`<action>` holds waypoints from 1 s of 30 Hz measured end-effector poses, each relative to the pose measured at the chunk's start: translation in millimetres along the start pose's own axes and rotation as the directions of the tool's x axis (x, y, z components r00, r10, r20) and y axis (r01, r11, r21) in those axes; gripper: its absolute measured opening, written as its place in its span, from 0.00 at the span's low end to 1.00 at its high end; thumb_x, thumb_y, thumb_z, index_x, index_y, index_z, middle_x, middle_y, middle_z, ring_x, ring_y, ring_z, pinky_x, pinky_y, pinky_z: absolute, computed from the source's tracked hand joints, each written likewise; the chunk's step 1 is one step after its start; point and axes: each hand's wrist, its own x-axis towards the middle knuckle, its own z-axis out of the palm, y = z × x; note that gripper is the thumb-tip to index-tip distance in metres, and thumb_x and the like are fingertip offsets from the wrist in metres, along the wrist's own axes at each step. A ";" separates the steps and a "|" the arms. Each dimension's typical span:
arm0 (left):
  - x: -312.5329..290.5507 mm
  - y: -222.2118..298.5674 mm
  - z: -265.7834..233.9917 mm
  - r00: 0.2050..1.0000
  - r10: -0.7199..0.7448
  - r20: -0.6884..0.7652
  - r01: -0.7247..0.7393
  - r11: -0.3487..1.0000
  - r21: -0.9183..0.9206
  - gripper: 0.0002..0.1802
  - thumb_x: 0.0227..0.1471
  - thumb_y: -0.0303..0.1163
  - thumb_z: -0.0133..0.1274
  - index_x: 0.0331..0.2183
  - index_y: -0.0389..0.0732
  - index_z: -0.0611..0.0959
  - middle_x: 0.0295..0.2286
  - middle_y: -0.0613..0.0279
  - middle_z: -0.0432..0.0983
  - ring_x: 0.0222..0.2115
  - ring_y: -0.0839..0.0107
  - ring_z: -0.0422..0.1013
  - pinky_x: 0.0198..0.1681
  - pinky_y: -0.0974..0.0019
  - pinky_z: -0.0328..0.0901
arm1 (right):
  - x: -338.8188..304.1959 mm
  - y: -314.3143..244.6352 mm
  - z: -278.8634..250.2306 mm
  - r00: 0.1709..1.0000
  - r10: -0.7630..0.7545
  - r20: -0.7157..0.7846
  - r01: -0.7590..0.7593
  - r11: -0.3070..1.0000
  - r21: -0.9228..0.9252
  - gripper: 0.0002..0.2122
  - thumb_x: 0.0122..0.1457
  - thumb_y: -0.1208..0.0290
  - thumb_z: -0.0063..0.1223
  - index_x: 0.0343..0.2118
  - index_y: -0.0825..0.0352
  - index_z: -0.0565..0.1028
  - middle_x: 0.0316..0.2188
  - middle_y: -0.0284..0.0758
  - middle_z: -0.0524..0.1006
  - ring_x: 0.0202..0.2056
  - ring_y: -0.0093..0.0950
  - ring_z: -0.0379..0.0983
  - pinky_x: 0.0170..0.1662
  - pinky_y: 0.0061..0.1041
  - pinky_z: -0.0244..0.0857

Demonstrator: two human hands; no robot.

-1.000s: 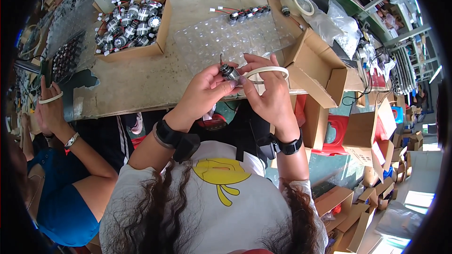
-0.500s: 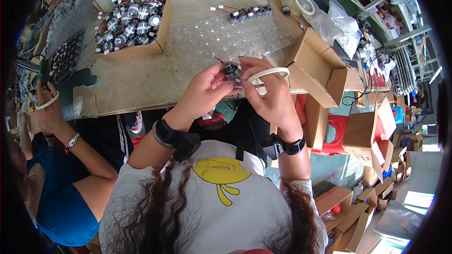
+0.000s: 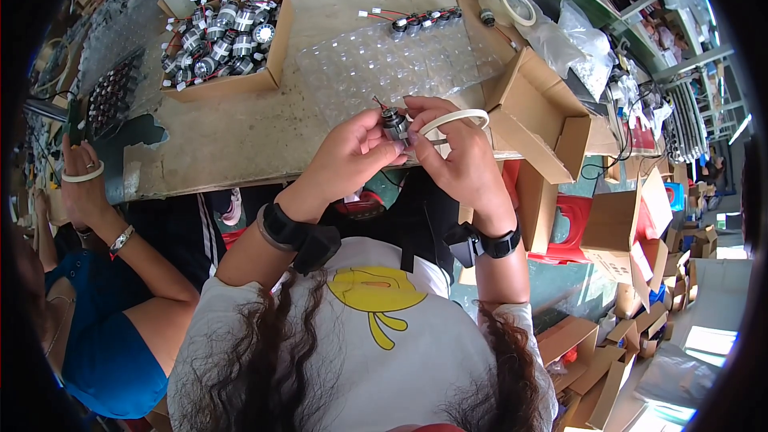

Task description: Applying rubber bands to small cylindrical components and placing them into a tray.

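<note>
Between my hands, above the near edge of the table, is a small dark cylindrical motor (image 3: 394, 122) with short red and black wires on top. My left hand (image 3: 352, 152) grips it from the left, thumb and fingers closed on its side. My right hand (image 3: 458, 152) meets it from the right, its fingertips pinched at the motor's side. A roll of narrow white tape (image 3: 482, 116) hangs round the fingers of my right hand; the part of the tape near the motor is hard to make out.
An open carton (image 3: 276, 64) full of motors with white plugs stands at the back left. Bubble wrap (image 3: 360, 64) lies ahead, with a row of motors (image 3: 424, 22) beyond it. An empty cardboard box (image 3: 538, 100) sits at the right. A co-worker's hand (image 3: 82, 184) is at the left.
The motor has turned slightly in my fingers, and the tape roll on my right hand has tilted a little. Both hands stay in nearly the same place.
</note>
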 end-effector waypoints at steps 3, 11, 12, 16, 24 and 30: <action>-0.3 3.8 -0.1 0.999 -0.029 0.019 0.028 0.999 0.023 0.23 0.58 0.22 0.44 0.55 0.32 0.65 0.46 0.56 0.71 0.46 0.71 0.70 0.50 0.66 0.69 | 0.0 -0.1 0.0 1.000 -0.008 0.003 0.008 1.000 -0.020 0.07 0.51 0.80 0.54 0.34 0.71 0.74 0.45 0.45 0.75 0.46 0.40 0.74 0.47 0.33 0.67; 1.5 -2.1 0.7 0.999 0.001 -0.036 0.001 0.999 0.046 0.20 0.58 0.23 0.45 0.53 0.32 0.67 0.44 0.58 0.72 0.44 0.70 0.72 0.46 0.67 0.71 | 2.1 3.1 -1.1 0.995 -0.098 0.001 0.097 0.985 -0.142 0.07 0.52 0.81 0.55 0.35 0.71 0.74 0.44 0.45 0.76 0.46 0.41 0.74 0.48 0.34 0.66; 0.7 -2.3 0.9 0.999 0.003 -0.034 -0.001 0.999 0.047 0.20 0.58 0.23 0.45 0.53 0.32 0.67 0.44 0.58 0.72 0.44 0.70 0.72 0.46 0.67 0.71 | 2.5 3.4 -1.0 0.995 -0.099 0.000 0.098 0.985 -0.144 0.07 0.52 0.81 0.55 0.35 0.71 0.74 0.44 0.45 0.76 0.46 0.41 0.74 0.48 0.34 0.66; -1.3 1.7 2.4 0.991 -0.059 -0.116 0.062 0.998 0.025 0.19 0.58 0.24 0.45 0.52 0.33 0.69 0.43 0.59 0.73 0.42 0.70 0.73 0.43 0.68 0.72 | 6.3 7.3 0.6 0.986 -0.162 -0.044 0.143 0.947 -0.287 0.08 0.52 0.80 0.55 0.36 0.70 0.74 0.45 0.46 0.75 0.48 0.42 0.72 0.52 0.34 0.64; 0.3 -7.2 2.2 0.979 -0.039 -0.199 0.042 0.999 0.011 0.17 0.57 0.26 0.46 0.49 0.34 0.71 0.41 0.60 0.74 0.39 0.70 0.74 0.39 0.69 0.72 | 1.2 11.4 2.7 0.988 0.135 -0.079 -0.127 0.987 0.098 0.08 0.51 0.77 0.58 0.36 0.66 0.77 0.49 0.42 0.73 0.59 0.46 0.60 0.60 0.44 0.52; 2.2 -12.7 3.1 0.977 -0.057 -0.205 0.040 0.995 -0.088 0.16 0.57 0.27 0.46 0.47 0.34 0.71 0.40 0.60 0.74 0.37 0.72 0.74 0.39 0.68 0.72 | 5.6 2.7 1.3 0.972 -0.200 -0.125 0.095 0.818 -0.567 0.06 0.52 0.75 0.58 0.34 0.62 0.78 0.51 0.34 0.72 0.65 0.46 0.47 0.62 0.58 0.38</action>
